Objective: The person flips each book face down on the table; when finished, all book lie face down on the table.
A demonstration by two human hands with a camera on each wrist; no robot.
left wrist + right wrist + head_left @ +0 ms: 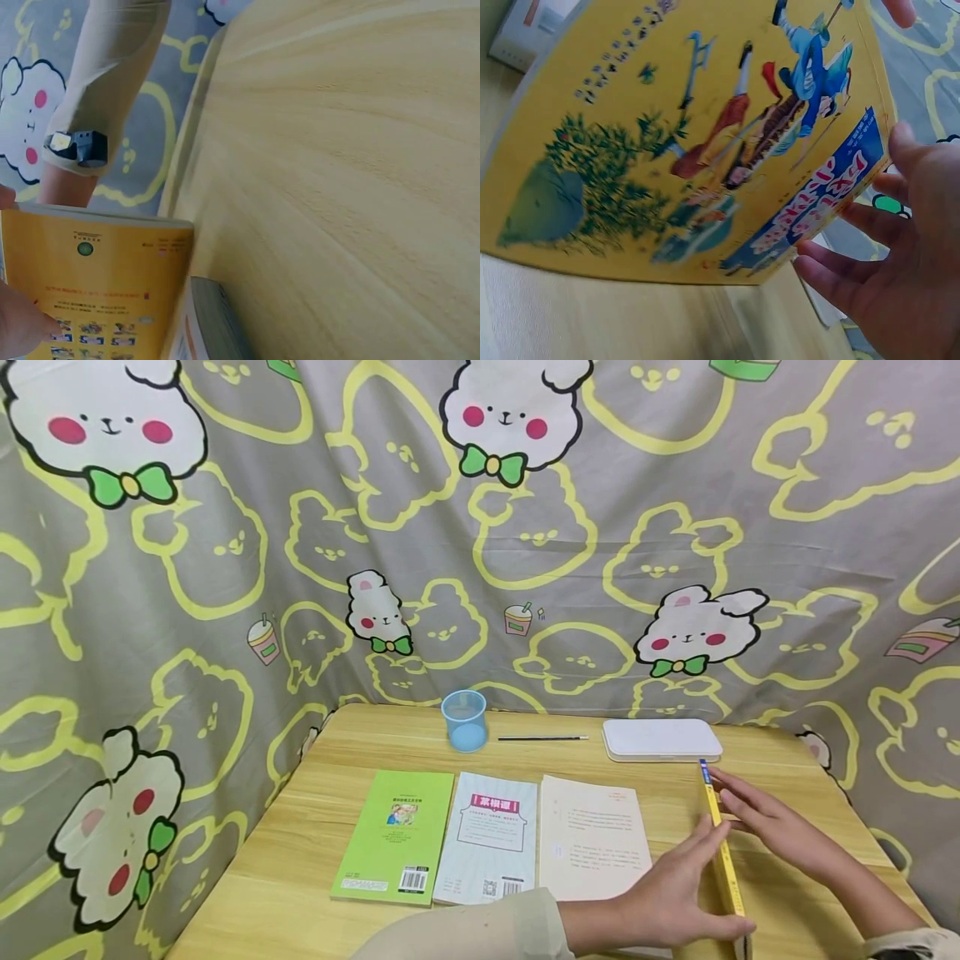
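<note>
While both flat hands, left (675, 893) and right (772, 827), prop the yellow book (723, 852), its blue title stays illegible

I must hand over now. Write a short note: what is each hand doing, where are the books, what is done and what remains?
Left hand: flat, fingers straight, against the left face of the yellow book.
Right hand: fingers straight, against its right face.
The yellow book stands on edge at the table's right side, between the two hands.
Done: green book, pale blue book and cream book lie flat in a row.
Left, probably: lay the yellow book flat beside the cream one.
</note>
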